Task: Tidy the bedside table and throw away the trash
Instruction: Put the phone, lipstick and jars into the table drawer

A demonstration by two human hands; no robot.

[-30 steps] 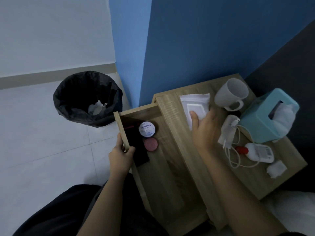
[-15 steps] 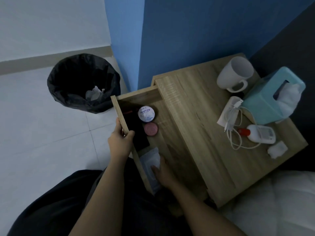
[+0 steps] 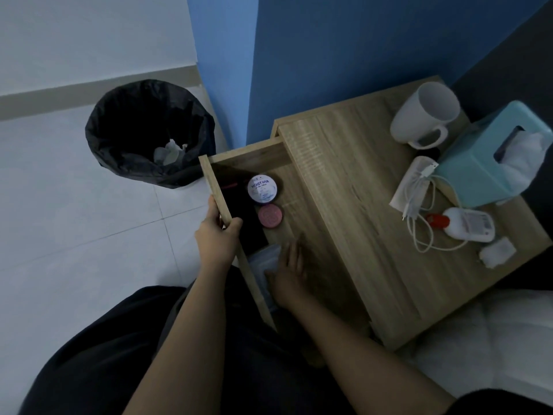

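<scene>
CHANGE: white pack point(image 3: 261, 263) is off the bench point(image 3: 344, 181) top and in the drawer point(image 3: 216, 187), under the right grip point(image 3: 288, 271) | GRIPS: right fingers apart, flat on pack; left grip point(image 3: 220, 232) clamped on drawer front | TODO: crumpled tissue point(image 3: 498, 252), far right of both grips, not yet in bin point(image 3: 149, 133)

Open drawer point(image 3: 248, 154): left hand point(image 3: 218, 235) grips its front panel. Right hand point(image 3: 288, 274) lies inside it, fingers straight, on white packet point(image 3: 263, 259). White jar point(image 3: 264, 188) and pink tin point(image 3: 270, 215) also inside. Bench point(image 3: 344, 175) holds mug point(image 3: 425, 118), tissue box point(image 3: 478, 172), cable point(image 3: 425, 205), bottle point(image 3: 466, 224). Black-lined bin point(image 3: 149, 130) on floor.
</scene>
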